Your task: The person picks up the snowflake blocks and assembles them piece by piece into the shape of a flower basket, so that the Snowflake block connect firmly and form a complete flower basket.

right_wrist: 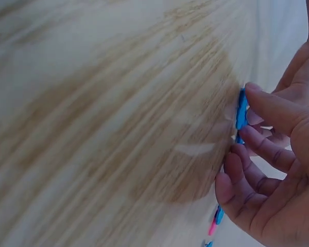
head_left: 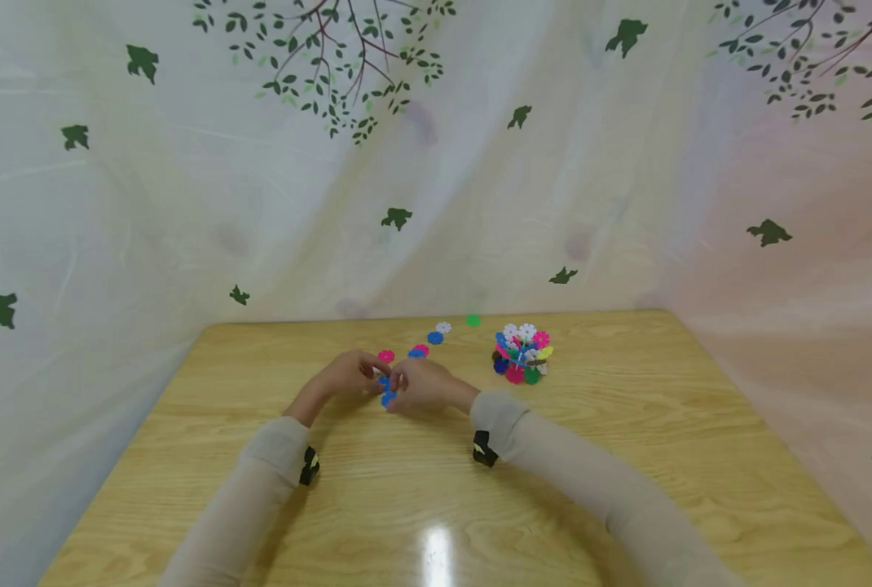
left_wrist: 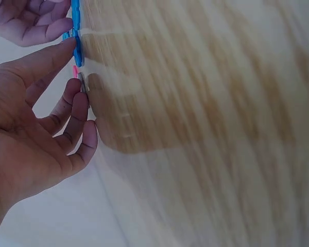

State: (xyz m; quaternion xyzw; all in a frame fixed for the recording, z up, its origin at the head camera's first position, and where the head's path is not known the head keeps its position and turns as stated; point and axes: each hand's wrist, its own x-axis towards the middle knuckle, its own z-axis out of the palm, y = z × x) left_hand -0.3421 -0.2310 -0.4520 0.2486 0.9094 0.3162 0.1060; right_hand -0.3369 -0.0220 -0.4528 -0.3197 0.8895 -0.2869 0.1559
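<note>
Two blue flower-shaped plastic discs are between my hands, close over the tabletop. My left hand pinches one blue disc at its lower end, the other fingers loosely curled beside it. From the other side my right hand grips the blue piece with thumb and fingertips, its remaining fingers bent near the wood. In the left wrist view a pink disc and a grey-looking one show edge-on by the left fingertips. The fingers hide how the blue discs meet.
Beyond the hands, a loose row holds pink, blue, white and green discs. Right of them stands a multicoloured cluster of joined discs on the wooden table. A leaf-printed cloth hangs behind the table.
</note>
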